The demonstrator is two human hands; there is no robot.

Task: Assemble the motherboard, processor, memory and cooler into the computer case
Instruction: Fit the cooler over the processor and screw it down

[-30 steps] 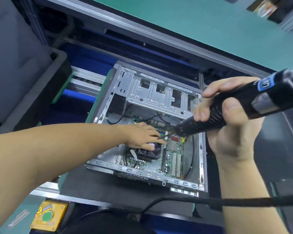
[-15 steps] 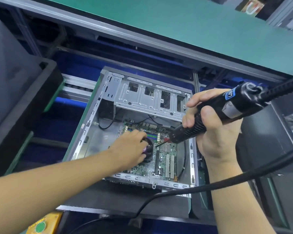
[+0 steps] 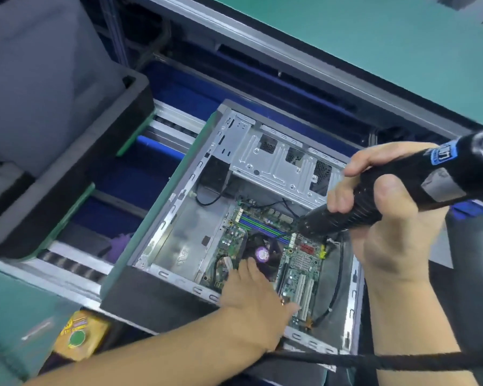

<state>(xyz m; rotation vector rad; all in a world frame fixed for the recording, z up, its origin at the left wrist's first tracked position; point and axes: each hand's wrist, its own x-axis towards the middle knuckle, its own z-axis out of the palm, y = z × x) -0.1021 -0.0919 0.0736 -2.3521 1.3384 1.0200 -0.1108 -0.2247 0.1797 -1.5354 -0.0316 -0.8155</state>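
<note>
Fingers (image 3: 338, 196) of the right hand (image 3: 379, 218) wrapped tight round a black electric screwdriver (image 3: 418, 188), thumb across the top. Its nose is angled down at the motherboard (image 3: 301, 264), close to the memory slots (image 3: 262, 225).

Left hand (image 3: 251, 299) reaches into the computer case (image 3: 176, 213). Its fingers are fairly straight, laid against the near edge of the cooler (image 3: 262, 253), gripping nothing I can see.

Board lies flat on the case floor, toward the right side; cooler sits on it, purple hub sticker facing up.

Handling, as I judge it:
- Board looks thin, stiff and easily hurt. Press only on bare edges or near the screw holes.
- Cooler probably light. Steady it by the frame, off the fan blades and hub.
- Driver looks heavy next to the parts; a slip off a screw could gouge the board.

Hard to make out:
- Bit tip lost under the driver's nose and motion blur; cannot tell which screw it meets.
- Processor not visible, presumably under the cooler.
- Slots show blue and green; cannot tell whether sticks are seated.
- Driver's rear is cut off at the frame edge.
- A black cable (image 3: 388, 362) crosses the bottom of the view.
</note>
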